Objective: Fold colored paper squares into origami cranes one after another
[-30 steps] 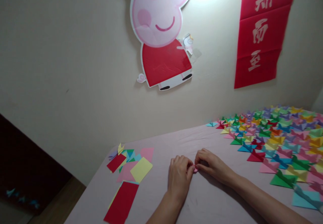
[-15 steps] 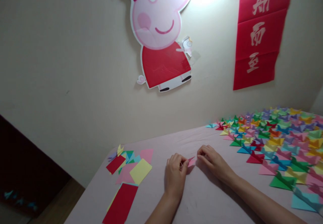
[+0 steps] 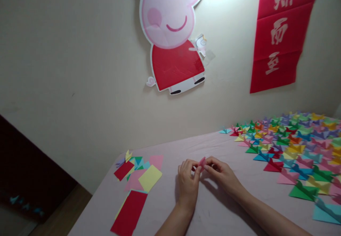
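A small folded piece of pink paper is held just above the pale pink cloth, between both hands. My left hand pinches its left side with thumb and fingers. From the right, my right hand grips the other side with its fingertips. The lower part of the paper is partly hidden by the fingers, so its exact folds cannot be made out.
Many folded paper cranes in several colours stand in rows at the right. To the left lie loose paper sheets and a red sheet on others. A wall with a cartoon pig cutout rises behind the cloth-covered surface.
My right hand has moved left and closed on the pink paper, which is now tilted more upright. My left hand keeps its pinch. The whole view has shifted slightly.
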Motion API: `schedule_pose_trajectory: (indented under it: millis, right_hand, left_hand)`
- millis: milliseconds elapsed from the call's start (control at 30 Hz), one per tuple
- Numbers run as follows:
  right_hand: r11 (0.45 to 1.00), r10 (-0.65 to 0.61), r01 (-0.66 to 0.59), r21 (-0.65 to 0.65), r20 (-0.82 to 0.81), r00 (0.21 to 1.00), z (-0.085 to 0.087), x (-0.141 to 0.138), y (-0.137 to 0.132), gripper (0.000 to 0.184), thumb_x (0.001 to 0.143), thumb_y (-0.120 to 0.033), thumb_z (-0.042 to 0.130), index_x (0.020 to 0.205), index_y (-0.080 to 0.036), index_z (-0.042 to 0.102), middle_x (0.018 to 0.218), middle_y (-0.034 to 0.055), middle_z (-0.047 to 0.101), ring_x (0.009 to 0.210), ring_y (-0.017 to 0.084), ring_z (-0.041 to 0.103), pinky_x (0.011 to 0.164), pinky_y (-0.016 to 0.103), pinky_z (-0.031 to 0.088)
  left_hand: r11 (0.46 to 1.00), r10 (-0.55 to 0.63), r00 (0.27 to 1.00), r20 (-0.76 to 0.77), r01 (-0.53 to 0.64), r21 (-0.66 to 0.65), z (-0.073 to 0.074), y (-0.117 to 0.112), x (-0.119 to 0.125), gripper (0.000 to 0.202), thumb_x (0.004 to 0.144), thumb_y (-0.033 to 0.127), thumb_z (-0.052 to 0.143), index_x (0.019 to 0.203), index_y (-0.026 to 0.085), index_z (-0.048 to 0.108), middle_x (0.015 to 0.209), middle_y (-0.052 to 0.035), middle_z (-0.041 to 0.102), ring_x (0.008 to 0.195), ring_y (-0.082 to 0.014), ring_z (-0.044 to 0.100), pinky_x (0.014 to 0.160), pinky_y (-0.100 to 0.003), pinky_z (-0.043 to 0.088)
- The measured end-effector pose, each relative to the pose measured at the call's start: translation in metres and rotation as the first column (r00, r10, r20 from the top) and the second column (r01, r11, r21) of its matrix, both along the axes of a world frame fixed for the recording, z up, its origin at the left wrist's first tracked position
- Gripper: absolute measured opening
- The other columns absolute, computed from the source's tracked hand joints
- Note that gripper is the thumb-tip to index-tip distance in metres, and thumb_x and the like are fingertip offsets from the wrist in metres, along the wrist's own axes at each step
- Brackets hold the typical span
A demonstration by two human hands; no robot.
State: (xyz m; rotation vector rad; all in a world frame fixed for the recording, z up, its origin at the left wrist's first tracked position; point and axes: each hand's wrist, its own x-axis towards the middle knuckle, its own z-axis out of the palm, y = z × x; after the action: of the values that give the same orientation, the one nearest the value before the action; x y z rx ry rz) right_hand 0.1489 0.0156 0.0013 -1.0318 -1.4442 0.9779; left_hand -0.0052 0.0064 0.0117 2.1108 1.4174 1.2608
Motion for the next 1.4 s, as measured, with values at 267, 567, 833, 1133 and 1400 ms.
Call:
schedule_pose_trajectory:
  millis: [267, 567, 833, 1133, 1400]
  right_hand:
    - [0.999, -0.041, 0.041, 0.007, -0.007, 0.999, 0.001, 0.0, -0.001, 0.027, 0.079, -0.046, 0.065, 0.088, -0.02, 0.066, 0.088, 0.0045, 0.066, 0.073, 0.019, 0.058, 0.067, 0.03, 0.047]
    - [0.994, 0.058, -0.071, -0.082, -0.15, 0.987, -0.005, 0.003, 0.003, 0.038, 0.073, -0.055, 0.073, 0.073, -0.017, 0.065, 0.068, 0.0009, 0.065, 0.066, 0.018, 0.06, 0.065, 0.031, 0.047]
    - [0.989, 0.09, -0.115, -0.094, -0.238, 0.967, 0.003, -0.001, -0.002, 0.039, 0.07, -0.056, 0.076, 0.076, -0.019, 0.066, 0.067, 0.0001, 0.067, 0.064, 0.017, 0.062, 0.064, 0.031, 0.049]
    - [0.987, 0.093, -0.122, -0.101, -0.254, 0.963, 0.001, 0.001, 0.0, 0.037, 0.071, -0.054, 0.075, 0.073, -0.019, 0.065, 0.064, -0.0009, 0.064, 0.062, 0.017, 0.059, 0.062, 0.031, 0.048]
    - [0.992, 0.077, -0.095, -0.081, -0.199, 0.977, 0.006, 0.003, -0.003, 0.036, 0.072, -0.055, 0.073, 0.071, -0.02, 0.064, 0.063, -0.0016, 0.062, 0.064, 0.017, 0.057, 0.064, 0.031, 0.046]
  left_hand:
    - [0.965, -0.069, 0.97, 0.234, 0.124, -0.232, -0.011, 0.007, -0.001, 0.015, 0.089, 0.029, 0.058, 0.081, 0.019, 0.065, 0.08, 0.0, 0.062, 0.075, -0.0166, 0.054, 0.069, -0.027, 0.04]
    - [0.948, -0.133, 0.947, 0.293, 0.208, -0.24, -0.012, 0.01, -0.002, 0.016, 0.086, 0.033, 0.063, 0.08, 0.018, 0.065, 0.076, 0.0019, 0.059, 0.07, -0.0143, 0.048, 0.065, -0.025, 0.037]
    - [0.935, -0.201, 0.933, 0.298, 0.273, -0.225, -0.013, 0.012, -0.003, 0.025, 0.088, 0.036, 0.062, 0.072, 0.018, 0.066, 0.073, 0.0005, 0.058, 0.072, -0.0157, 0.049, 0.067, -0.027, 0.038]
    - [0.943, -0.204, 0.947, 0.249, 0.258, -0.209, -0.009, 0.01, -0.002, 0.031, 0.089, 0.041, 0.059, 0.068, 0.019, 0.064, 0.073, -0.0002, 0.059, 0.075, -0.0168, 0.051, 0.071, -0.027, 0.039]
    - [0.935, -0.231, 0.943, 0.239, 0.284, -0.214, -0.004, 0.008, -0.001, 0.027, 0.088, 0.035, 0.059, 0.067, 0.02, 0.064, 0.07, 0.0005, 0.058, 0.073, -0.017, 0.05, 0.071, -0.028, 0.038]
